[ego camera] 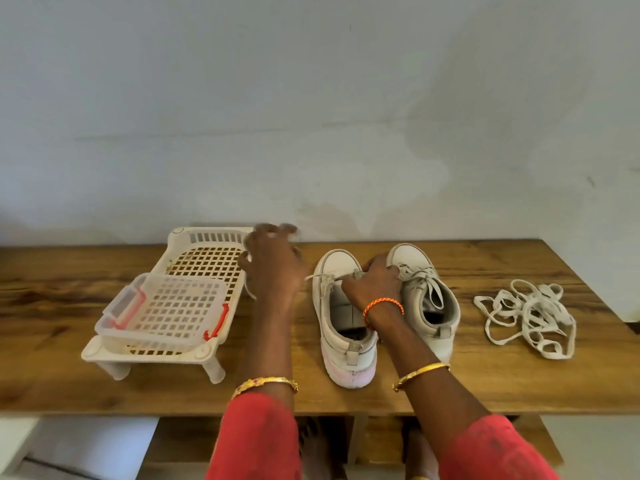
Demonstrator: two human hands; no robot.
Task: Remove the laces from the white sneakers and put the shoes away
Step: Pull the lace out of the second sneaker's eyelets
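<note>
- Wooden table [485, 382] runs the whole width, set against a pale wall [311, 98].
- On its left side, a white slotted rack [207, 261] stands on short legs, and a clear lattice basket [166, 310] with red clips sits on its near end.
- Centre stage, the pair: left sneaker [346, 341] and right sneaker [429, 306], side by side, toes to the wall, heels toward us. The right one shows lacing across its tongue.
- Far right, a loose pile of laces [526, 317] lies on the wood, well apart from the shoes.
- Left hand [273, 265] is up over the gap between rack and left sneaker, blurred, fingers curled and spread. A lace [322, 277] stretches taut from the left sneaker's eyelets toward it; whether the fingers pinch that lace, I cannot tell.
- Right hand [374, 282] rests across the fronts of both sneakers, fingers curled down over the left one's lacing.
- Orange braided band [382, 304] on the right wrist, gold bangles [265, 382] on both forearms.
</note>
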